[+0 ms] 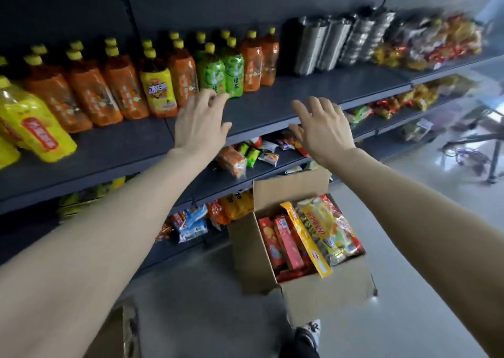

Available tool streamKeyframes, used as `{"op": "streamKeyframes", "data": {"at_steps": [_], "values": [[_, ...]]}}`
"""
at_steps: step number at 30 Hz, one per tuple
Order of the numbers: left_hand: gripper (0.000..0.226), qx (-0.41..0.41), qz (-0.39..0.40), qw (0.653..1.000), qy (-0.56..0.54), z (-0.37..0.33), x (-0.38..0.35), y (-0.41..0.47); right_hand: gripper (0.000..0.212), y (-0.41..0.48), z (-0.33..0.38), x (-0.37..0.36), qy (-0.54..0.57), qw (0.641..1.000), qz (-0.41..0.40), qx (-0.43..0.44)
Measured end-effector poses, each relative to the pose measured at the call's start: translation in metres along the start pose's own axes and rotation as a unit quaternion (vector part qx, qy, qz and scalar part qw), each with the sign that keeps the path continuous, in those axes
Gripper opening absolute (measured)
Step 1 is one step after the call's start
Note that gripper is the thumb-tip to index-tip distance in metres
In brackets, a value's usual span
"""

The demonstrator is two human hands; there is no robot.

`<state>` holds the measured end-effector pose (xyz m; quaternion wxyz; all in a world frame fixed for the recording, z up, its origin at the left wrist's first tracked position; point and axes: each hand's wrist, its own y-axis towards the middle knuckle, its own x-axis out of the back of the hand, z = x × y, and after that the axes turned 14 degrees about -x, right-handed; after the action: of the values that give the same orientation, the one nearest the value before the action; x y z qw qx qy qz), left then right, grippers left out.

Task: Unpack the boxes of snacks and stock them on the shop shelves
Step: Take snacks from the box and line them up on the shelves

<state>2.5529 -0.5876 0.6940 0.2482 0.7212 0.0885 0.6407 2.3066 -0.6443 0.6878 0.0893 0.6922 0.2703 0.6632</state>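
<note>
Empty, fingers spread: left hand (200,124), right hand (323,128), by shelf (286,98). Best to reach to box (321,297) at 5 o'clock, grip yellow pack (304,236) squarely, clear of bottles (120,90) at 10 o'clock.

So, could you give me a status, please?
Left hand, right hand open, empty, by dark metal shelf. Brown cardboard box on floor, full of snacks. Nothing blocking.

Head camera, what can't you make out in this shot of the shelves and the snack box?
Head view:
- Cardboard box: lower layers hidden under the top packets.
- Snack bags, top shelf far right: blurred, labels unreadable.
- Second box, bottom left: cut off by the bottom edge.
- Metal containers: blurred, kind unclear.
- Yellow packs under the bottle shelf: dark, partly behind the left forearm.
</note>
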Motion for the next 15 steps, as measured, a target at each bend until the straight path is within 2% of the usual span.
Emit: {"op": "streamKeyframes", "data": {"at_steps": [9,15], "values": [[0.05,0.031,0.075,0.995,-0.049,-0.12,-0.153,0.073,0.051,0.012,-0.165,-0.114,0.034,0.995,0.096,-0.009],[0.051,0.083,0.142,0.982,-0.097,-0.177,-0.25,0.079,0.051,0.0,-0.237,-0.205,0.065,0.974,0.215,-0.029]]}}
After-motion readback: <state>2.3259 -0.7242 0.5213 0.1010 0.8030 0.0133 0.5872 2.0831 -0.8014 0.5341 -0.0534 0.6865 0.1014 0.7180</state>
